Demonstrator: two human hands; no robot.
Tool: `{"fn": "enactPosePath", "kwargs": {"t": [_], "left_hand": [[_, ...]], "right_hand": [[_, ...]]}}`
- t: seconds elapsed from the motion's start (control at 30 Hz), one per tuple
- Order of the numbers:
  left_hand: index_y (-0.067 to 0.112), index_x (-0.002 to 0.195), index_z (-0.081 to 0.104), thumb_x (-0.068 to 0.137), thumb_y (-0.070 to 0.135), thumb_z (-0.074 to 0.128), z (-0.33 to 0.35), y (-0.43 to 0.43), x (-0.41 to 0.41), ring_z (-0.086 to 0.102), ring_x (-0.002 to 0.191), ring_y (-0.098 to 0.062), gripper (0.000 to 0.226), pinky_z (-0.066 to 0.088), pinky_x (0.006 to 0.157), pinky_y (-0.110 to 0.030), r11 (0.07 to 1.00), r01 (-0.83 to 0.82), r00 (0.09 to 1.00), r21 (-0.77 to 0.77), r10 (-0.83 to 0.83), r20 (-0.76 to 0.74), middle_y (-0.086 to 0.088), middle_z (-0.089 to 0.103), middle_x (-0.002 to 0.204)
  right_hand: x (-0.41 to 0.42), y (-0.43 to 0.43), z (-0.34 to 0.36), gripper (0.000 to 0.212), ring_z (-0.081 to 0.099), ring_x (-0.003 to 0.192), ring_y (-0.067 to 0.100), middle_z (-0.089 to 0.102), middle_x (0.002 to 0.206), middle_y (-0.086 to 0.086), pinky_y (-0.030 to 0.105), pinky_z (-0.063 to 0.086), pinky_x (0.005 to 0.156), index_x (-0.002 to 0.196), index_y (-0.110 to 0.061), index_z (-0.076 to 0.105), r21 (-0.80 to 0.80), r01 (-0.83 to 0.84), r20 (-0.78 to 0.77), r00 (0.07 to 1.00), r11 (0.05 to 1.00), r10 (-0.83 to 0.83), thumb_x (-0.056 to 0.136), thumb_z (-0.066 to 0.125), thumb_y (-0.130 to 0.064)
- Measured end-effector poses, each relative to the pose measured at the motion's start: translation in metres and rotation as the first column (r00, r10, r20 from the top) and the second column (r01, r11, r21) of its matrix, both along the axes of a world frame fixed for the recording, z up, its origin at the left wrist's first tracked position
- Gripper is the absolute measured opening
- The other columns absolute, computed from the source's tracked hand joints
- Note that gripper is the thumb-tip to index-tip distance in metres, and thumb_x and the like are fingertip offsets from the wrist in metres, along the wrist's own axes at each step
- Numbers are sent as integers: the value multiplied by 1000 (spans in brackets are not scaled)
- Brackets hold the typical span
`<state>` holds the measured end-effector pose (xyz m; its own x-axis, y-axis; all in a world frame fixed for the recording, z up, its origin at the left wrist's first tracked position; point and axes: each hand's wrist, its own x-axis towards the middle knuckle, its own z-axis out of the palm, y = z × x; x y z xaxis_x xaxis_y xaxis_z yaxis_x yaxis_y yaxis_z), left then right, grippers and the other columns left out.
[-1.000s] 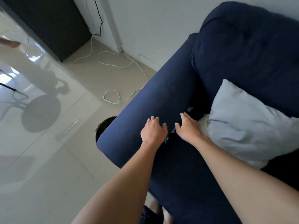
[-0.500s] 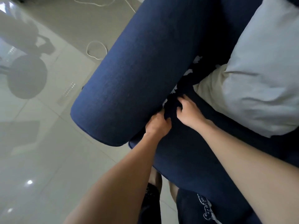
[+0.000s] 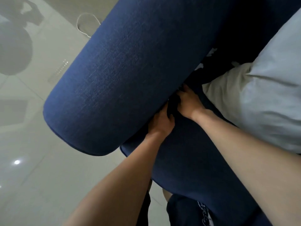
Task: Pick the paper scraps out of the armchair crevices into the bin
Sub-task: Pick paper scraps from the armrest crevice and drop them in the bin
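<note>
— Across the middle of the view, what is seen first?

— A dark blue armchair (image 3: 187, 160) is seen from above. Its rounded left armrest (image 3: 114, 79) fills most of the frame, and the seat cushion (image 3: 187, 160) lies below and to the right of it. A pale tiled floor (image 3: 40, 185) is seen on the left.

— And on the seat?

— A light grey pillow (image 3: 260, 95) is propped toward the upper right, with one corner reaching close to the crevice (image 3: 200, 74) between armrest and seat cushion.

— Where are the hands placed?

— Both bare forearms are stretched forward from the lower edge. The left hand (image 3: 161, 123) is pressed against the inner face of the armrest at the front end of the crevice. The right hand (image 3: 187, 101) is set just beyond it, on the seat-cushion side, and the two are nearly touching.

— How are the fingers held?

— The fingers (image 3: 169, 118) of the left hand are curled down into the dark gap. Those of the right hand are bent inward at the same gap, their tips hidden in shadow. Whether anything is gripped by either hand cannot be told.

— Where are the paper scraps?

— White paper scraps (image 3: 199, 66) are lodged farther up the crevice, beyond the right hand, and another scrap (image 3: 211, 52) is caught higher still against the armrest. The bin is not shown.

— Anything smaller?

— A loop of white cable (image 3: 84, 22) lies on the floor beyond the armrest.
</note>
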<state>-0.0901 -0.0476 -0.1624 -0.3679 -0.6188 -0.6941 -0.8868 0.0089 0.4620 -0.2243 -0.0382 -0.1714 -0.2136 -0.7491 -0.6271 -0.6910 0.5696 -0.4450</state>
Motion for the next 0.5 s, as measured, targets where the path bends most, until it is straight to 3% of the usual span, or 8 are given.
{"fn": "enactPosePath", "kwargs": {"t": [0.1, 0.23, 0.5], "left_hand": [[26, 154, 18, 96, 31, 49, 0, 0, -4, 24, 146, -22, 66, 23, 116, -30, 996, 13, 1000, -84, -12, 11, -3, 25, 159], [24, 154, 18, 95, 31, 51, -3, -3, -5, 19, 148, -21, 67, 18, 118, -30, 997, 22, 1000, -68, -21, 19, -2, 21, 160], [26, 154, 16, 95, 22, 49, 2, -11, -13, 15, 148, -20, 67, 13, 121, -33, 999, 34, 996, 28, -36, 87, 1, 15, 161]], "right_hand": [[-6, -6, -6, 46, 17, 147, 32, 18, 160, 12, 51, 28, 116, 141, -18, 45, 28, -85, -46, 995, 996, 87, 95, 49, -21], [-8, -8, -10, 53, 11, 149, 31, 16, 161, 8, 50, 24, 117, 146, -20, 36, 86, -176, -69, 981, 981, 182, 95, 48, -23], [-6, 0, 8, 56, 32, 141, 28, 31, 155, 11, 42, 33, 114, 147, -10, 32, -25, -101, -63, 993, 995, 99, 93, 47, -5]]}}
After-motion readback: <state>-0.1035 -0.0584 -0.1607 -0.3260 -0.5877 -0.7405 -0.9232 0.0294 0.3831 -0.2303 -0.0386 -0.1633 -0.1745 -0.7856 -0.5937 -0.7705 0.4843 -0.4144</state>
